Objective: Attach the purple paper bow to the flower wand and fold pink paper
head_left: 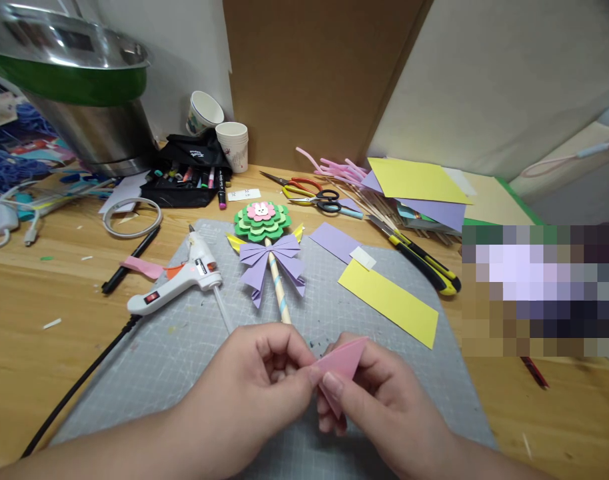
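Note:
A folded piece of pink paper [348, 360] with a pointed corner is held between my two hands over the cutting mat. My left hand [264, 387] pinches its left edge between thumb and forefinger. On the right side my right hand [379, 393] grips it, thumb in front and fingers behind. Just beyond them lies a paper flower wand [262, 223] with green layers, a pink rabbit face, a purple bow [272, 253] and a striped stick [278, 293]. The stick's lower end is hidden behind my left hand.
Left of the wand, a white glue gun [194, 273] rests on the grey mat [184, 373], its black cord running toward me. Yellow paper [389, 300], purple paper [337, 243] and a utility knife [419, 260] lie right. Behind are scissors [317, 200], paper cups [232, 147] and a marker pouch [184, 193].

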Demonstrator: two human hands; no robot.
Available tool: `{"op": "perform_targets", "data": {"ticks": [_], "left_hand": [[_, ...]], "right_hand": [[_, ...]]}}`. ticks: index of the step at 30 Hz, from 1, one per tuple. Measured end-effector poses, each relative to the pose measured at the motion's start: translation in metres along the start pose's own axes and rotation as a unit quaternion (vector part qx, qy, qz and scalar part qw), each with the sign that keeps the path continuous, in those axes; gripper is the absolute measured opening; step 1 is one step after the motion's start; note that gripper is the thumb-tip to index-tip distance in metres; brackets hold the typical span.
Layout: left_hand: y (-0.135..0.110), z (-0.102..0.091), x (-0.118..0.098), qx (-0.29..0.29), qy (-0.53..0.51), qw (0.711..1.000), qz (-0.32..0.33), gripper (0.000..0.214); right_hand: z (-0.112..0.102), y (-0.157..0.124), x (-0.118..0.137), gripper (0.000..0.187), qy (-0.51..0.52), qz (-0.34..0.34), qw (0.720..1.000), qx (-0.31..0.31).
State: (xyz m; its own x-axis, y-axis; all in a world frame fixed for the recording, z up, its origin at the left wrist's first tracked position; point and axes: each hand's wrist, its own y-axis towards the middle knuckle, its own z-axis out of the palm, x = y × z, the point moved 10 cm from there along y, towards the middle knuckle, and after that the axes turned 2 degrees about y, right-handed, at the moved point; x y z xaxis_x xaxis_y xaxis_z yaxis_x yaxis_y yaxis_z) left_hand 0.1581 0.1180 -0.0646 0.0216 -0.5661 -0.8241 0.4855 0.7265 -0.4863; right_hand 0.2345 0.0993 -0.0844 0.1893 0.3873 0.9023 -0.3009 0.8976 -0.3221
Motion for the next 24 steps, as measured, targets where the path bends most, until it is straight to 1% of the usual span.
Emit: {"op": "perform_targets", "data": {"ticks": [3, 6, 8, 10, 11, 14, 16, 19, 24], "left_hand": [[0.0, -0.008, 0.001, -0.033, 0.064, 0.997, -0.003, 0.017], [-0.001, -0.015, -0.003, -0.061, 0.124, 0.99, 0.003, 0.017], [-0.002, -0.018, -0.006, -0.074, 0.138, 0.988, 0.003, 0.016], [-0.002, -0.018, -0.006, -0.071, 0.135, 0.988, -0.003, 0.017], [-0.002, -0.017, -0.004, -0.065, 0.132, 0.989, -0.006, 0.017], [-0.002, -0.014, 0.001, -0.043, 0.12, 0.992, -0.003, 0.015], [-0.003, -0.012, 0.003, -0.031, 0.122, 0.992, 0.008, 0.012], [-0.004, -0.011, 0.001, -0.035, 0.164, 0.986, 0.023, 0.013], [-0.007, -0.011, -0.01, -0.055, 0.237, 0.969, 0.036, 0.019]], "right_hand": [[-0.003, 0.0, 0.005, 0.027, -0.003, -0.02, 1.0, -0.012], [-0.008, -0.001, 0.007, 0.025, 0.018, -0.027, 0.999, -0.021], [-0.014, -0.002, 0.011, 0.025, 0.031, -0.048, 0.998, -0.035], [-0.016, -0.002, 0.014, 0.025, 0.045, -0.068, 0.996, -0.04], [-0.015, -0.001, 0.014, 0.023, 0.055, -0.068, 0.996, -0.031], [-0.001, 0.001, 0.006, 0.02, 0.083, -0.024, 0.996, 0.027], [0.005, 0.001, 0.006, 0.021, 0.091, -0.018, 0.995, 0.044], [0.004, 0.0, 0.015, 0.024, 0.102, -0.063, 0.992, 0.028], [-0.007, -0.004, 0.032, 0.011, 0.136, -0.144, 0.98, -0.004]]}}
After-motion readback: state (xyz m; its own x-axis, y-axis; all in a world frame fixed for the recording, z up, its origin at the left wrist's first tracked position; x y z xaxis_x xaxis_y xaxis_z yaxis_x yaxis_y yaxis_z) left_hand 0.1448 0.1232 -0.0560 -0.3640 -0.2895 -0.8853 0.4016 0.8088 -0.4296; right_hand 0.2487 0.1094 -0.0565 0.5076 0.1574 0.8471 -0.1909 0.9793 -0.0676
